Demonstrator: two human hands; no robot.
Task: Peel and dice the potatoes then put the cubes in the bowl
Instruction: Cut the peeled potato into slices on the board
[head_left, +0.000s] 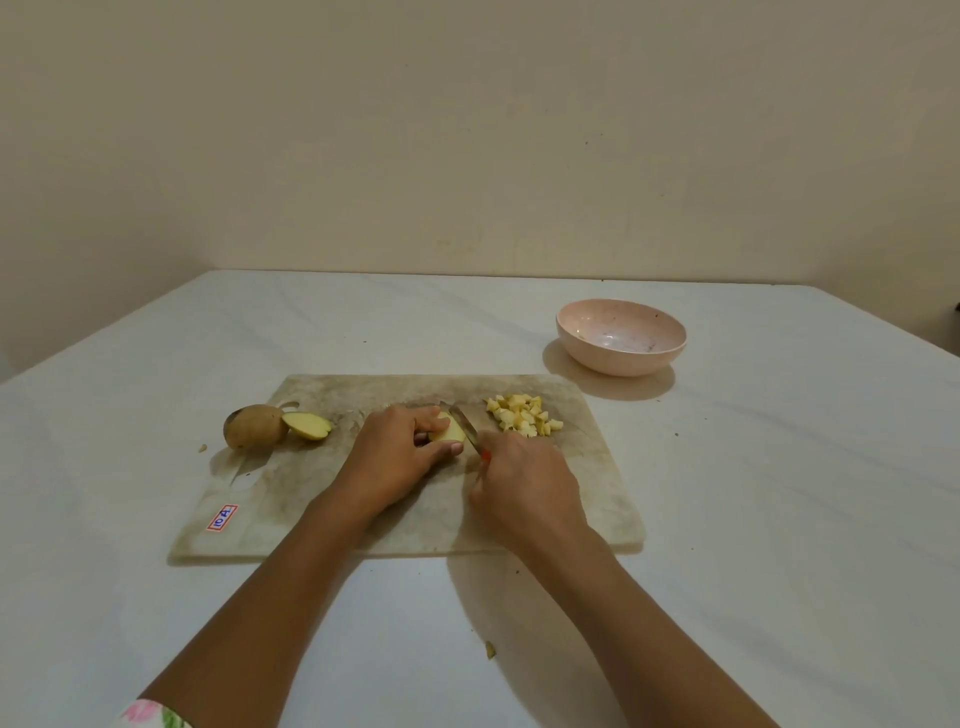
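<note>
On the worn cutting board (291, 483) my left hand (395, 457) grips a peeled yellow potato piece (450, 431) with curled fingers. My right hand (524, 483) holds a red-handled knife (464, 422), its blade lying against the right side of that piece. Several yellow potato cubes (523, 414) form a small heap on the board's far right. At the board's left end sit an unpeeled brown potato (253, 426) and a cut potato half (307, 426), cut face up. The pink bowl (621, 336) stands beyond the board on the right and looks free of cubes.
The board lies on a white table (779, 519) whose far edge meets a beige wall. A small scrap of potato (489, 649) lies on the table near my right forearm, and another bit (202, 448) lies left of the board. A red and blue label (222, 517) marks the board's near left corner.
</note>
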